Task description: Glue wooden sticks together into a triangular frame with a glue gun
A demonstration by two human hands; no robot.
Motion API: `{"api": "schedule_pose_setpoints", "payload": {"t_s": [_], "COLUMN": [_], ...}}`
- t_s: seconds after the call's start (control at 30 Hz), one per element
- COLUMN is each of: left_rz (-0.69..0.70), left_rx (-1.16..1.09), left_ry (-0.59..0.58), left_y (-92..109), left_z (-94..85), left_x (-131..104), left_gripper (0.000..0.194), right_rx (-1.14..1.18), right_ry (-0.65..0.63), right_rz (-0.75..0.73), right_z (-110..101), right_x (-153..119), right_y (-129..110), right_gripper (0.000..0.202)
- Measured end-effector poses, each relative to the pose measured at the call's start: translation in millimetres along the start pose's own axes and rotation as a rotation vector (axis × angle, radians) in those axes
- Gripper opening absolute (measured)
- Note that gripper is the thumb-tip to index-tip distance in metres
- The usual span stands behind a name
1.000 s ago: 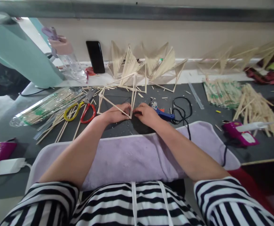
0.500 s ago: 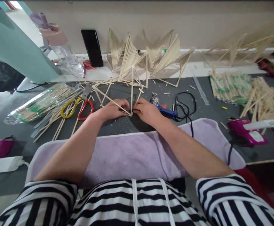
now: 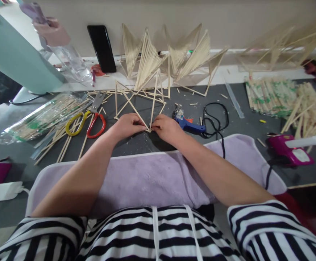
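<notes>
An open frame of thin wooden sticks (image 3: 153,102) stands on the dark grey tabletop, with several sticks meeting at its near corner. My left hand (image 3: 129,125) pinches that corner from the left, fingers curled inward. From the right, my right hand (image 3: 165,127) closes its thumb and fingers on the same corner, the fingertips partly hidden. Right of my right hand lies a blue hot glue gun (image 3: 192,126) with a black cord (image 3: 215,119). Scissors (image 3: 96,121) with one yellow and one red handle rest left of my left hand, beside loose sticks (image 3: 62,145).
Finished stick models (image 3: 148,59) stand along the back near a black phone (image 3: 102,49). Bagged sticks (image 3: 44,117) lie left, more stick bundles (image 3: 269,96) right. A lilac cloth (image 3: 147,181) covers the near edge. A bottle (image 3: 65,54) stands back left.
The stick frame has turned and tilted in my hands, its left part now standing higher and its upright leaning right. Both hands stay at the near corner. The camera view has shifted slightly.
</notes>
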State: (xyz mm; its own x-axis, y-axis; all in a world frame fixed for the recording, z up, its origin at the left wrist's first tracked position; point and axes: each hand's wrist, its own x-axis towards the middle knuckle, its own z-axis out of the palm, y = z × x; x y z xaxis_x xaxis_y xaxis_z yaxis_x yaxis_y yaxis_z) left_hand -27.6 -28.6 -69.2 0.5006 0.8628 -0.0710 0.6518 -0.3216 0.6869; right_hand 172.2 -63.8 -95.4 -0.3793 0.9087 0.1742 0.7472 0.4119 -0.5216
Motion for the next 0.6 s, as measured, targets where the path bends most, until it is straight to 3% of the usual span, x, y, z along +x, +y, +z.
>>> {"api": "schedule_pose_setpoints", "payload": {"t_s": [0.27, 0.6], "left_rz": [-0.043, 0.049], "left_rx": [0.096, 0.018], "left_ry": [0.008, -0.048], "left_y": [-3, -11], "left_z": [6.9, 8.1], "left_x": [4, 5], "left_gripper": [0.011, 0.012], "right_rx": [0.022, 0.052], "right_ry": [-0.003, 0.010], "right_rz": [-0.004, 0.019], "right_z": [4, 4], "right_x": [0, -1], "right_y": [2, 2], "right_gripper": [0.021, 0.020]}}
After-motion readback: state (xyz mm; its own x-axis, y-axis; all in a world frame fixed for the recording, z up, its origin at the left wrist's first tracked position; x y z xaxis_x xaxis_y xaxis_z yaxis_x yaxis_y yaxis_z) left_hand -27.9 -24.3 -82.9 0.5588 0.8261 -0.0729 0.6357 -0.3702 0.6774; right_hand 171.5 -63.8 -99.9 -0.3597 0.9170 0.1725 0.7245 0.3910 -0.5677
